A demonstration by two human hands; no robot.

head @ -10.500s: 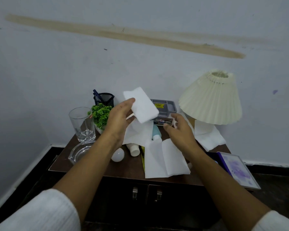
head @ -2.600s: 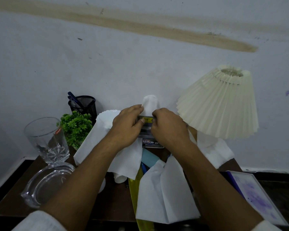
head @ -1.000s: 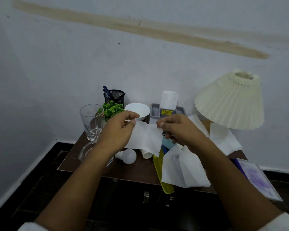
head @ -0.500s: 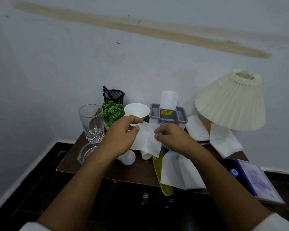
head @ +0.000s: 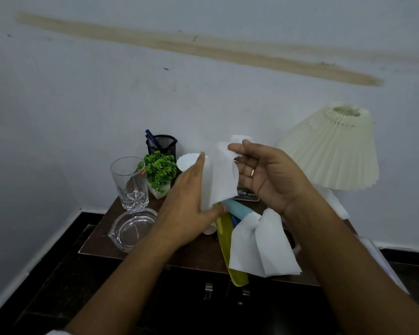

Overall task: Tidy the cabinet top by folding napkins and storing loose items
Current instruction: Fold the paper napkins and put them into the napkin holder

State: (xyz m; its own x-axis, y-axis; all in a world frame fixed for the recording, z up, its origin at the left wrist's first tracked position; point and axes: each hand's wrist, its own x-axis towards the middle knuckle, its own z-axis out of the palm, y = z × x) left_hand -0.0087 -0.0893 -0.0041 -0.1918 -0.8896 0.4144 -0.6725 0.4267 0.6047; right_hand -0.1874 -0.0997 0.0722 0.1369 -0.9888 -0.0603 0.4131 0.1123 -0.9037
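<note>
one dark brown cabinet (head: 98, 238) stands against a pale wall (head: 107, 93) with a brown streak. left of the lamp (head: 334, 151) i count one tall glass (head: 131, 182), one glass ashtray (head: 131, 229), one small plant (head: 160, 170), one white bowl (head: 188, 160) and one mesh holder (head: 162, 143) with blue pens (head: 150, 137) inside. one loose napkin (head: 261, 247) lies in front of the lamp. one napkin (head: 221, 177) is up in the air left of the lamp: the left hand (head: 189, 206) lies flat against it, and the right hand (head: 264, 175) pinches its top edge with curled fingers.
</note>
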